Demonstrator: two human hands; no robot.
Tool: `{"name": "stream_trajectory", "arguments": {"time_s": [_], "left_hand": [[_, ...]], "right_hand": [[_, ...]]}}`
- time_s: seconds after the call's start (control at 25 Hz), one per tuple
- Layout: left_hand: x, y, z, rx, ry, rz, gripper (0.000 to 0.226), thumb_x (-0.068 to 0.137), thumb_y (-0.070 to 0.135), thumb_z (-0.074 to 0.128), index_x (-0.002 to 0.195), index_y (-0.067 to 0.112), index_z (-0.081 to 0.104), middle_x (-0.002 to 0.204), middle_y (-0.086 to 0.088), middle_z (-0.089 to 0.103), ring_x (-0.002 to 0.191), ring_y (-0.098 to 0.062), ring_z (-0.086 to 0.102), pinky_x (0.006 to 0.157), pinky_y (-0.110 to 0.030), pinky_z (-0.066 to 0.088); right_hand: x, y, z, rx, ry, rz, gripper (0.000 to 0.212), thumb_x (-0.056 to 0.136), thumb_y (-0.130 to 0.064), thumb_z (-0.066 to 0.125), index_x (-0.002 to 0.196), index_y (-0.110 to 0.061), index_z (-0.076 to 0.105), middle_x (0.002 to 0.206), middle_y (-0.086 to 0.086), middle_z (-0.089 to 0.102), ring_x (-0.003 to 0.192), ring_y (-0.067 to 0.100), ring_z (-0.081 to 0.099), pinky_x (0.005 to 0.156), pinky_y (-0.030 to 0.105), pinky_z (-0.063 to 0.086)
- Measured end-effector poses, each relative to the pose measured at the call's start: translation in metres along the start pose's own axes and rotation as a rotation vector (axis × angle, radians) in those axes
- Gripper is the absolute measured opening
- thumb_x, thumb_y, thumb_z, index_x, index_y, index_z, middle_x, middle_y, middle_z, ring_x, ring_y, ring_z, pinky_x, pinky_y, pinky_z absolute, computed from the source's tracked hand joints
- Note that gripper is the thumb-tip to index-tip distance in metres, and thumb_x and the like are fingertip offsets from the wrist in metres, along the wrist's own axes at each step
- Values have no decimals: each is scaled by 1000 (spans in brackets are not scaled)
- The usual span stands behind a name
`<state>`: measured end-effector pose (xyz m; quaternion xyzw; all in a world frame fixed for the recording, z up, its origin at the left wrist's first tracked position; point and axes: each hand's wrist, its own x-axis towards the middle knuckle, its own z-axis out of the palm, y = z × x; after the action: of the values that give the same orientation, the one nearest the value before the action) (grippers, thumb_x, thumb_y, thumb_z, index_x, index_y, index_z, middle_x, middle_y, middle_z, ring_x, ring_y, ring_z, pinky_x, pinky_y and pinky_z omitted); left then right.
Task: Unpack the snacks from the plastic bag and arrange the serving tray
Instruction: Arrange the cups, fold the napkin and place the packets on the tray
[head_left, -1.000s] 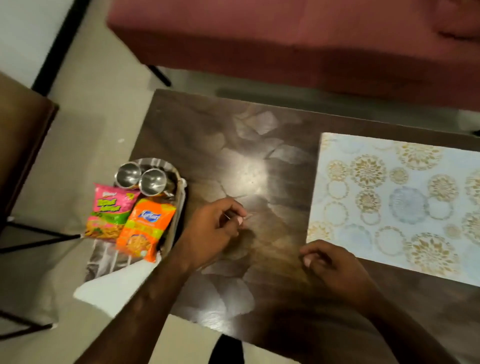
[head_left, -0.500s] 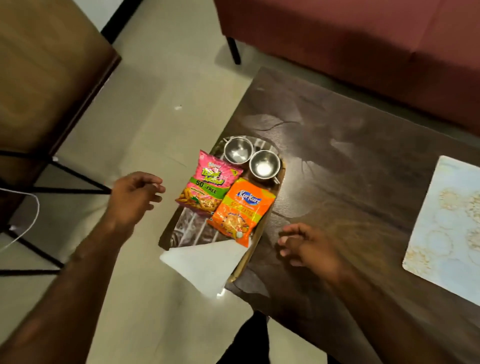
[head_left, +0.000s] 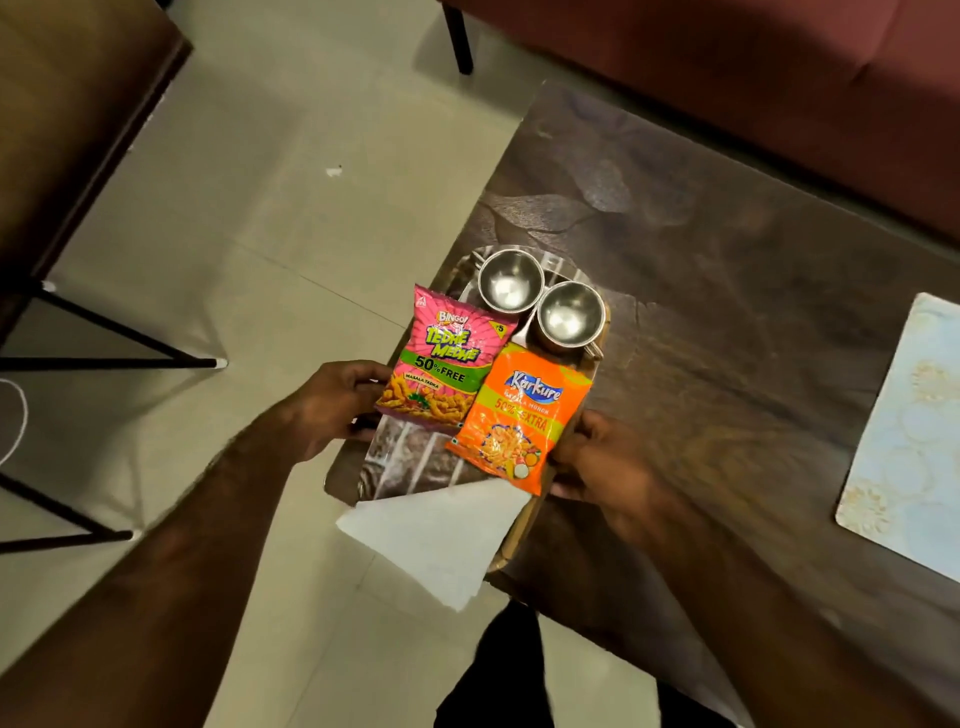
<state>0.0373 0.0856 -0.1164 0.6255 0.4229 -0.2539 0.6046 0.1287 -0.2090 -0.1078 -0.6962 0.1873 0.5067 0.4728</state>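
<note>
Both hands have closed in on the serving tray (head_left: 410, 462) since the frame half a second ago. Then the left hand (head_left: 337, 405) hung over the floor and the right hand (head_left: 602, 462) rested on the table (head_left: 701, 312).

Now the left fingers curl around the tray's left edge, with the thumb on top just beside the pink packet (head_left: 447, 364). The right fingers clamp the opposite rim. The thumb and fingertips lie against the edge of the orange packet (head_left: 519, 421), which hides part of the grip.

The tray sits between the two hands at the table's corner, its left side overhanging the floor. The two packets lie between the fingers, overlapping slightly, pink toward the left thumb and orange toward the right. Beyond the fingertips, at the tray's far end, two steel cups (head_left: 510, 280) stand upright and touching.

Nearer than the fingers, a white sheet (head_left: 441, 540) hangs off the tray's near end. A patterned placemat (head_left: 904, 441) lies well to the right of the right hand.
</note>
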Motion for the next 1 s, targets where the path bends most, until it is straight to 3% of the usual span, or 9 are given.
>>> {"name": "stream_trajectory", "arguments": {"time_s": [0.16,0.36,0.48,0.64,0.8,0.88,1.0], "left_hand": [[8,-1,3,62,26,63,17,96,1,63,104,11,74,72,3,77,62,-8,72,52,-21,56],[6,-10,13,109,135,164,29,92,-11,62,89,14,76,73,-6,72,62,-19,66,57,-30,54],[3,-15,18,82,164,175,24,95,-7,61,97,11,77,77,-7,77,65,-21,67,63,-35,53],[0,-17,20,49,157,180,16,90,-1,71,102,8,77,84,-9,78,68,-17,69,56,-30,54],[-2,-18,16,38,180,181,23,87,-1,73,110,5,74,94,-12,78,83,-25,76,61,-30,60],[-2,-19,15,46,188,180,23,88,0,73,110,6,74,95,-12,78,85,-25,76,64,-30,60],[0,-20,13,75,214,160,23,88,2,74,110,7,74,97,-13,77,86,-27,76,64,-30,60]], "right_hand": [[4,-2,9,25,71,5,24,99,0,55,109,-17,68,98,7,80,77,19,79,54,32,60],[10,2,13,-1,126,-6,30,103,1,46,113,-17,67,97,8,80,73,22,79,51,34,60],[7,5,6,-13,143,-12,35,100,7,43,113,-16,67,93,8,80,63,17,77,47,31,58],[-5,13,-24,3,168,-23,33,97,10,42,110,-9,67,93,20,78,64,28,76,47,31,58],[-24,29,-74,-17,260,-34,36,93,17,43,97,-9,66,89,27,75,63,32,74,50,35,59],[-31,42,-100,-24,287,-3,35,92,19,42,104,-4,66,94,31,74,76,42,74,62,41,61],[-33,63,-127,-52,333,53,36,91,19,42,110,-1,65,95,29,75,75,40,74,59,38,60]]}}
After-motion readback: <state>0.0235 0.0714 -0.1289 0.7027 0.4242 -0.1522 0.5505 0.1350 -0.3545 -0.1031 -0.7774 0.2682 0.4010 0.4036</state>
